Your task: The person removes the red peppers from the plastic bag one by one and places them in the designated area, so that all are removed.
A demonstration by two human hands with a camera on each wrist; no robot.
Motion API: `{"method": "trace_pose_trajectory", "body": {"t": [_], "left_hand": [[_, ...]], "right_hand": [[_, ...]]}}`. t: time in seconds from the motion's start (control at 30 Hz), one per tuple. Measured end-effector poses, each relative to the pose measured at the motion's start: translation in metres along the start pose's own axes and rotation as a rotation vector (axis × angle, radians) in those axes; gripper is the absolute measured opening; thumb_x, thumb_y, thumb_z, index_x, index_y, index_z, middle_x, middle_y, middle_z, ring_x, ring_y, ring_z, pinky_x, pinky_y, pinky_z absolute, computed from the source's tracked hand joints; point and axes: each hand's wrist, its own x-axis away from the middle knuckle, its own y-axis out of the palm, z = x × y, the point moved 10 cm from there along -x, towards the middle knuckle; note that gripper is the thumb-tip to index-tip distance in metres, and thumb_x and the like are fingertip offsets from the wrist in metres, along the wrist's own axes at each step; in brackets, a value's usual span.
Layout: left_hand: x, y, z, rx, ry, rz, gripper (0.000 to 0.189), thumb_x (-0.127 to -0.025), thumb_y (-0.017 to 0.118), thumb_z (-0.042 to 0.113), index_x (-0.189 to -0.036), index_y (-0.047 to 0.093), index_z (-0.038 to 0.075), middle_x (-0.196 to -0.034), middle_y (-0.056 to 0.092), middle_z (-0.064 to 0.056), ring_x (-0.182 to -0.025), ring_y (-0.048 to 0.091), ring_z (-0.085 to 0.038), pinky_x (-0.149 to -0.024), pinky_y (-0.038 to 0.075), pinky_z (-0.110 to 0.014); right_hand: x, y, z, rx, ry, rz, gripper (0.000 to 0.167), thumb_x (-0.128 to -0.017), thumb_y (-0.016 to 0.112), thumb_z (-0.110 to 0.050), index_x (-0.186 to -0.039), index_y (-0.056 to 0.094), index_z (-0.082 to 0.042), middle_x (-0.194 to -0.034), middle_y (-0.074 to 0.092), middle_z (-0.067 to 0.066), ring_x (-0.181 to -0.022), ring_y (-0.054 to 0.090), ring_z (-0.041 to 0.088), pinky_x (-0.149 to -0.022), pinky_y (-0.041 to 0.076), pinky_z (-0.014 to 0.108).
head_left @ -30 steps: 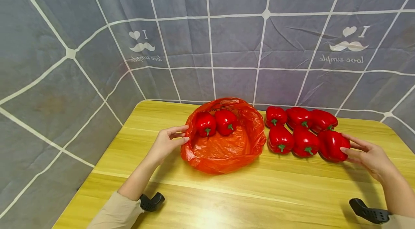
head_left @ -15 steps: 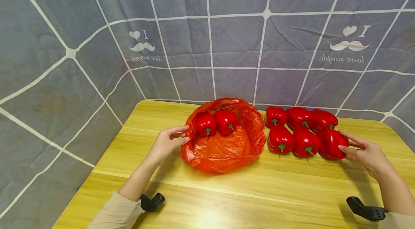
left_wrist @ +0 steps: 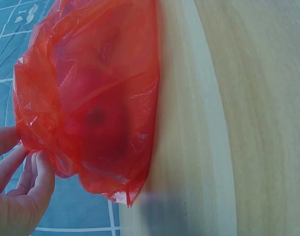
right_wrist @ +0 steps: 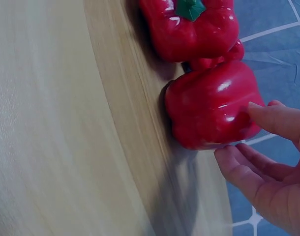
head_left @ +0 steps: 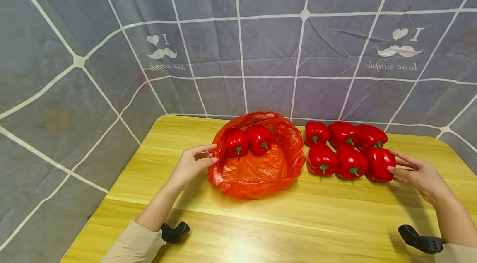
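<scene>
A red plastic bag (head_left: 253,188) stands on the table with its mouth spread wide. Inside, toward the back left, lie two glossy red bell peppers with green stems, one (head_left: 236,142) beside the other (head_left: 259,138). My left hand (head_left: 191,165) pinches the bag's left rim between thumb and fingers; in the left wrist view the bag (left_wrist: 105,98) hangs in thin folds there. My right hand (head_left: 422,178) holds the right end of a bell pepper (head_left: 378,165) lying on its side, thumb and fingers on either side of it. In the right wrist view this pepper (right_wrist: 214,105) rests on the table.
To the right of the bag, several more red bell peppers stand in two close rows, including a front one (head_left: 322,159) and a back one (head_left: 372,135). The wooden table (head_left: 261,230) backs onto a grey curtain (head_left: 268,47) with white lines.
My right hand has shifted slightly left, and the bell pepper at its fingers has moved left against its neighbour and turned a little. The left hand and the bag have stayed put.
</scene>
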Motion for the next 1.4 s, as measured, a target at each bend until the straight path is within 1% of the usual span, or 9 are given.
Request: {"method": "trace_pose_trajectory", "body": {"t": [0.2, 0.4, 0.5, 0.53, 0.63, 0.8, 0.9, 1.1, 1.4], "left_hand": [[0.0, -0.001, 0.001, 0.005, -0.007, 0.002, 0.04, -0.083, 0.065, -0.004, -0.122, 0.057, -0.007, -0.121, 0.057, -0.022, -0.105, 0.055, -0.031, -0.076, 0.05, -0.017], [0.0, -0.001, 0.001, 0.008, -0.011, 0.0, 0.04, -0.083, 0.064, -0.004, -0.122, 0.057, -0.007, -0.121, 0.056, -0.022, -0.105, 0.055, -0.032, -0.076, 0.05, -0.018], [0.001, -0.001, 0.001, 0.004, -0.011, 0.0, 0.039, -0.083, 0.064, -0.004, -0.122, 0.057, -0.007, -0.122, 0.056, -0.022, -0.105, 0.055, -0.032, -0.076, 0.05, -0.017], [0.001, -0.001, 0.001, 0.004, -0.012, 0.0, 0.039, -0.083, 0.065, -0.004, -0.122, 0.057, -0.007, -0.122, 0.056, -0.022, -0.105, 0.055, -0.031, -0.076, 0.05, -0.017], [0.001, -0.001, 0.0, 0.006, -0.017, 0.0, 0.04, -0.083, 0.065, -0.003, -0.122, 0.057, -0.006, -0.122, 0.056, -0.022, -0.105, 0.055, -0.031, -0.076, 0.05, -0.017], [0.0, -0.001, 0.0, 0.015, -0.017, 0.0, 0.04, -0.083, 0.065, -0.004, -0.122, 0.057, -0.007, -0.122, 0.056, -0.022, -0.105, 0.055, -0.031, -0.076, 0.05, -0.018], [0.0, -0.001, 0.001, 0.015, -0.014, -0.003, 0.04, -0.083, 0.065, -0.004, -0.122, 0.057, -0.007, -0.122, 0.056, -0.022, -0.106, 0.055, -0.031, -0.077, 0.05, -0.018], [0.0, 0.0, 0.0, 0.008, -0.017, -0.005, 0.04, -0.083, 0.065, -0.003, -0.122, 0.057, -0.007, -0.122, 0.056, -0.022, -0.105, 0.055, -0.032, -0.077, 0.05, -0.018], [0.001, -0.001, 0.001, 0.004, -0.02, 0.0, 0.04, -0.083, 0.065, -0.003, -0.122, 0.057, -0.006, -0.121, 0.057, -0.021, -0.104, 0.056, -0.031, -0.076, 0.05, -0.018]], "right_hand": [[-0.002, -0.004, -0.003, 0.063, -0.018, -0.026, 0.052, -0.087, 0.058, 0.007, -0.11, 0.067, -0.039, -0.092, 0.062, -0.022, -0.075, 0.065, 0.004, -0.061, 0.054, 0.024], [-0.029, -0.056, 0.043, 0.299, -0.009, 0.019, 0.06, -0.087, 0.065, -0.009, -0.138, 0.045, -0.033, -0.104, 0.055, -0.022, -0.082, 0.064, 0.002, -0.065, 0.056, 0.029], [-0.04, -0.074, 0.056, 0.345, -0.023, 0.027, 0.067, -0.086, 0.067, -0.012, -0.144, 0.036, -0.023, -0.109, 0.054, -0.02, -0.085, 0.064, 0.002, -0.067, 0.056, 0.03], [-0.041, -0.076, 0.055, 0.348, -0.028, 0.039, 0.067, -0.086, 0.068, -0.012, -0.144, 0.037, -0.023, -0.105, 0.053, -0.026, -0.085, 0.064, 0.002, -0.066, 0.056, 0.029], [-0.035, -0.057, 0.029, 0.303, -0.064, -0.023, 0.062, -0.087, 0.064, -0.005, -0.141, 0.041, -0.024, -0.107, 0.054, -0.025, -0.086, 0.065, 0.003, -0.066, 0.056, 0.029], [-0.011, 0.002, -0.04, 0.254, -0.086, -0.086, 0.053, -0.088, 0.059, 0.003, -0.119, 0.054, -0.04, -0.101, 0.059, -0.022, -0.082, 0.065, 0.005, -0.064, 0.055, 0.025], [-0.005, 0.025, -0.067, 0.241, -0.1, -0.117, 0.054, -0.089, 0.056, 0.007, -0.113, 0.054, -0.041, -0.1, 0.059, -0.021, -0.082, 0.065, 0.005, -0.064, 0.055, 0.024], [-0.015, 0.049, -0.086, 0.267, -0.107, -0.188, 0.05, -0.089, 0.054, 0.006, -0.12, 0.054, -0.033, -0.104, 0.06, -0.017, -0.088, 0.064, 0.007, -0.069, 0.055, 0.027], [-0.036, 0.098, -0.1, 0.18, -0.099, -0.268, 0.043, -0.09, 0.055, 0.002, -0.12, 0.056, -0.029, -0.107, 0.06, -0.015, -0.093, 0.063, 0.006, -0.073, 0.055, 0.028]]}}
